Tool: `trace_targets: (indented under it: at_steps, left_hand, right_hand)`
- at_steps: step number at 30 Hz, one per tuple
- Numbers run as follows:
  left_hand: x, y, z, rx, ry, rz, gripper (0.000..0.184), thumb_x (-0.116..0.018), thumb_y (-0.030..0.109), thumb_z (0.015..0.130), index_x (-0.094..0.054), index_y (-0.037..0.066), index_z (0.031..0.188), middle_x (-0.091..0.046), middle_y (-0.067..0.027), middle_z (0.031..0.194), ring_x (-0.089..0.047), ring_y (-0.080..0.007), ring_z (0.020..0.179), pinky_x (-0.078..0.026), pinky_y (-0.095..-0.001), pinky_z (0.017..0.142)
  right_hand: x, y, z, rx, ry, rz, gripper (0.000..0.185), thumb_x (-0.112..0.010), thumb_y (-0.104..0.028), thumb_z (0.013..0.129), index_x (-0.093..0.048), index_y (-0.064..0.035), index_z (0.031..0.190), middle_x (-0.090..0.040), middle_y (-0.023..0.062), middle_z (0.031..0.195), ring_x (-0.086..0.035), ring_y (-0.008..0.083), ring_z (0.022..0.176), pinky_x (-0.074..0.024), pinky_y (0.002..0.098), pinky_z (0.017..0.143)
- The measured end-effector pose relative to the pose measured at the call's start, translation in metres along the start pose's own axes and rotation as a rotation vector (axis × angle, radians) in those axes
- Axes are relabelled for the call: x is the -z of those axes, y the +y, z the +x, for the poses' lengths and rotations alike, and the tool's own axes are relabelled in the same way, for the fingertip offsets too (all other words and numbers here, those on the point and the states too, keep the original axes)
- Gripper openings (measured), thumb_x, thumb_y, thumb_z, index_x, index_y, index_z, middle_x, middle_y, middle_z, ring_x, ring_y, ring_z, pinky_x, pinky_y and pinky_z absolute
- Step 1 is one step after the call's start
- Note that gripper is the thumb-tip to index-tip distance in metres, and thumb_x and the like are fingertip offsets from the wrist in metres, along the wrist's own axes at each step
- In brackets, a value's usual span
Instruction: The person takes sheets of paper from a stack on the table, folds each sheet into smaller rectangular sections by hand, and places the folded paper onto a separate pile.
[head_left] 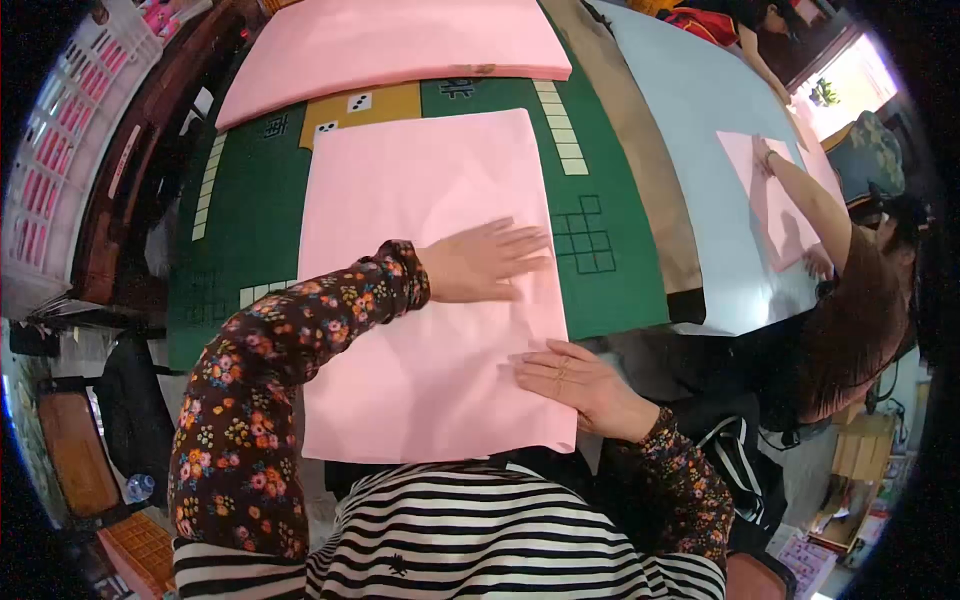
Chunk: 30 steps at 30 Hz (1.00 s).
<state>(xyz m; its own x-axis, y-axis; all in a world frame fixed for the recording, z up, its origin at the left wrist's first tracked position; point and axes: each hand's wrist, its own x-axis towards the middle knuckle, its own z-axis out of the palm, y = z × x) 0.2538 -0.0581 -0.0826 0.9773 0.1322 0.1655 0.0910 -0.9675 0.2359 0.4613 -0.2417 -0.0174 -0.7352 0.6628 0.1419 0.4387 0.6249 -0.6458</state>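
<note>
1. We rest our left hand (480,264) flat, fingers spread open.
2. Our right hand (578,385) lies over an edge, fingers a little apart.
3. The pink sheet (410,180) is under our fingers.

Green mahjong mat (625,295) in front of me, carrying pink sheets.
Its pattern shows die faces (359,101) on a yellow panel (395,107), Chinese characters (455,88), rows of pale tiles (563,135) and, to my right, a cluster of dark square outlines (584,240); a smooth pink sheet (415,350) lies flat over its middle, the near end reaching past the mat's edge toward me, while a thick pink stack (400,40) covers the far end; right of the mat runs a tan strip (645,150), then a pale blue tabletop (690,140) bearing another pink piece (745,180) near its far right edge.
</note>
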Motion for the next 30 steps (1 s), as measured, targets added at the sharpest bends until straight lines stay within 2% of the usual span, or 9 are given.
trace_targets:
  at_steps: [5, 7, 9, 12, 14, 19, 25, 27, 30]
  left_hand:
    - [0.013, -0.015, -0.001, 0.192, 0.179, 0.122, 0.051, -0.046, 0.032, 0.095, -0.041, 0.008, 0.139, -0.033, -0.0135, 0.15, -0.025, -0.0278, 0.141, -0.018, -0.0469, 0.115]
    - [0.018, -0.005, -0.007, 0.159, 0.219, -0.094, 0.054, -0.047, 0.033, 0.096, -0.036, 0.009, 0.143, -0.026, -0.0126, 0.154, -0.02, -0.0257, 0.144, -0.013, -0.046, 0.117]
    - [0.012, 0.007, -0.013, -0.082, -0.092, 0.09, 0.054, -0.044, 0.037, 0.097, -0.037, 0.01, 0.143, -0.024, -0.0135, 0.154, -0.018, -0.0256, 0.144, -0.012, -0.0455, 0.118]
    - [0.01, 0.002, -0.017, -0.038, -0.059, 0.052, 0.056, -0.041, 0.041, 0.098, -0.035, 0.011, 0.144, -0.022, -0.0132, 0.155, -0.016, -0.0282, 0.145, -0.01, -0.0459, 0.118]
    - [0.021, -0.008, -0.008, -0.036, -0.168, 0.014, 0.059, -0.039, 0.043, 0.097, -0.031, 0.013, 0.147, -0.019, -0.0131, 0.156, -0.013, -0.0302, 0.145, -0.007, -0.0479, 0.118]
    - [0.017, -0.014, -0.011, -0.017, -0.111, 0.035, 0.059, -0.035, 0.045, 0.098, -0.029, 0.013, 0.148, -0.017, -0.0129, 0.157, -0.01, -0.0298, 0.146, -0.006, -0.05, 0.117]
    - [0.015, -0.006, 0.0, -0.106, -0.063, 0.072, 0.056, -0.039, 0.041, 0.098, -0.032, 0.013, 0.146, -0.024, -0.0111, 0.154, -0.017, -0.0282, 0.144, -0.013, -0.0483, 0.117]
    - [0.026, -0.007, 0.009, -0.122, -0.228, 0.023, 0.057, -0.04, 0.042, 0.097, -0.033, 0.015, 0.146, -0.025, -0.009, 0.154, -0.017, -0.0261, 0.144, -0.013, -0.0497, 0.117]
    - [0.003, -0.02, 0.007, -0.128, -0.092, 0.008, 0.059, -0.04, 0.044, 0.097, -0.031, 0.015, 0.147, -0.023, -0.008, 0.155, -0.017, -0.0268, 0.144, -0.01, -0.0539, 0.116]
  right_hand:
    - [-0.005, 0.002, -0.003, -0.004, -0.007, -0.02, 0.06, -0.058, 0.006, 0.072, -0.053, -0.0054, 0.131, -0.053, 0.0112, 0.136, -0.047, 0.0245, 0.129, -0.0304, 0.0447, 0.111]
    - [-0.003, 0.002, -0.004, -0.019, -0.001, -0.005, 0.056, -0.059, 0.003, 0.075, -0.054, -0.0058, 0.13, -0.054, 0.0113, 0.135, -0.048, 0.0243, 0.129, -0.0305, 0.0445, 0.111]
    - [0.0, 0.001, -0.003, -0.033, 0.01, 0.014, 0.052, -0.059, 0.0, 0.077, -0.055, -0.0059, 0.129, -0.055, 0.0112, 0.134, -0.049, 0.0244, 0.128, -0.0307, 0.0445, 0.111]
    - [0.006, 0.002, -0.002, -0.05, 0.004, 0.039, 0.047, -0.06, -0.006, 0.082, -0.056, -0.0061, 0.128, -0.056, 0.0107, 0.133, -0.049, 0.0248, 0.128, -0.0311, 0.0442, 0.11]
    - [0.012, 0.002, -0.002, -0.061, -0.011, 0.045, 0.045, -0.061, -0.009, 0.083, -0.056, -0.0064, 0.128, -0.056, 0.0103, 0.133, -0.05, 0.025, 0.127, -0.0313, 0.0441, 0.11]
    - [0.036, -0.004, 0.001, -0.08, 0.024, 0.186, 0.047, -0.065, -0.019, 0.085, -0.055, -0.0061, 0.129, -0.058, 0.009, 0.131, -0.051, 0.0261, 0.126, -0.0296, 0.0455, 0.11]
    - [0.061, -0.001, 0.015, -0.131, 0.044, 0.305, 0.038, -0.058, -0.02, 0.091, -0.059, -0.0041, 0.125, -0.061, 0.0082, 0.128, -0.052, 0.0246, 0.125, -0.0283, 0.046, 0.112]
    - [0.065, 0.0, 0.017, -0.194, -0.025, 0.387, 0.041, -0.06, -0.025, 0.091, -0.058, -0.0032, 0.126, -0.061, 0.0089, 0.127, -0.052, 0.0248, 0.124, -0.0287, 0.0463, 0.111]
    - [0.07, 0.0, 0.021, -0.216, -0.057, 0.434, 0.046, -0.061, -0.031, 0.09, -0.058, -0.0032, 0.127, -0.06, 0.0094, 0.128, -0.053, 0.0251, 0.124, -0.029, 0.0469, 0.111]
